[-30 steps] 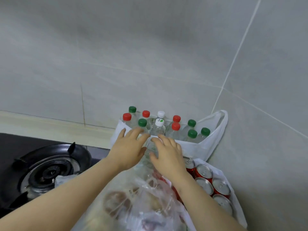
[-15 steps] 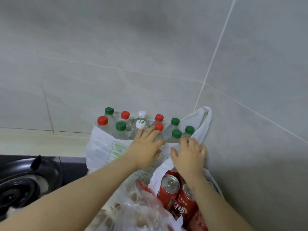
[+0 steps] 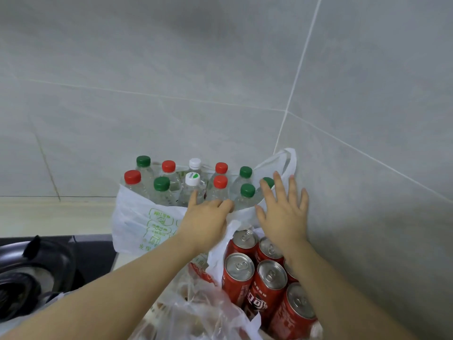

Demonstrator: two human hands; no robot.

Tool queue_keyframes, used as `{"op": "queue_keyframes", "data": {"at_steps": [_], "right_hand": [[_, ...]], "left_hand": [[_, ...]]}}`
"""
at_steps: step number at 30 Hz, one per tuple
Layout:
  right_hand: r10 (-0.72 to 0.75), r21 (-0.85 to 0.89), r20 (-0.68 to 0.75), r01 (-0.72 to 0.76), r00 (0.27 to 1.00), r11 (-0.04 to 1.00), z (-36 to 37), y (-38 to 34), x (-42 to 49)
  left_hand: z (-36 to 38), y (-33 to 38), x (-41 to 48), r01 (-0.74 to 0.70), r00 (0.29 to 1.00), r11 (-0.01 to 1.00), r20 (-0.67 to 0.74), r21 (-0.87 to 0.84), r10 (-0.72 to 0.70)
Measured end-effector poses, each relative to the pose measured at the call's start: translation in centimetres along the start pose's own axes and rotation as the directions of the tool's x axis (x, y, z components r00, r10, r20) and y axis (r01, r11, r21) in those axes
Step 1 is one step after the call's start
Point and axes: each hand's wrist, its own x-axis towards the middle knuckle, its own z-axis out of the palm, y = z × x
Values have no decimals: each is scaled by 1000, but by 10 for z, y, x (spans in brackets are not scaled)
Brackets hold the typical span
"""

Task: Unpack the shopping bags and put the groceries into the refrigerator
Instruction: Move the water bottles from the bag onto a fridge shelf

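This is a home kitchen. A black gas stove (image 3: 29, 266) with its burner lies next to a pale countertop (image 3: 56, 217), and large grey wall tiles (image 3: 171, 57) meet in a corner. In this corner stand a white shopping bag (image 3: 137, 217) full of water bottles (image 3: 160, 195) and some red drink cans (image 3: 239, 268).

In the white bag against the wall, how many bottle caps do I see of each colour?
Green caps: 5 (one partly behind the right hand)
Red caps: 4
White caps: 2
Total: 11
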Motion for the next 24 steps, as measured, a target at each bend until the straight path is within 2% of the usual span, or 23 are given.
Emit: {"op": "queue_keyframes", "data": {"at_steps": [2,4,6,8,11,13,15,17,20,21,22,24], "right_hand": [[-22,-24,61,23,998,999,-4,-1,10],[-33,-57,193,45,981,997,-6,1,19],[53,-40,296,-42,954,998,-3,4,24],[149,78,339,-185,929,980,5,6,21],[242,316,424,-393,873,863,16,3,11],[264,455,501,-511,824,730,21,1,8],[234,537,608,-610,759,582,30,-1,3],[156,535,698,-654,699,534,41,-1,0],[36,407,817,-620,575,671,42,2,3],[36,359,830,-582,557,730,38,3,4],[74,311,808,-531,584,788,33,2,7],[214,232,615,-433,759,871,27,0,8]], "left_hand": [[4,-1,10,-55,984,998,-170,-3,54],[1,1,20,-66,965,998,-255,4,65],[-1,5,28,-76,959,997,-275,-17,68],[1,7,32,-55,967,997,-252,-46,41],[6,10,32,10,976,995,-216,-102,-31],[9,11,33,28,980,990,-189,-136,-53],[11,12,35,39,982,985,-173,-168,-68],[15,13,37,48,984,983,-163,-175,-77],[17,12,41,57,984,984,-159,-171,-85],[17,11,42,58,984,984,-158,-170,-85],[18,11,42,63,984,983,-154,-174,-90],[17,10,42,74,984,978,-148,-196,-104]]}}
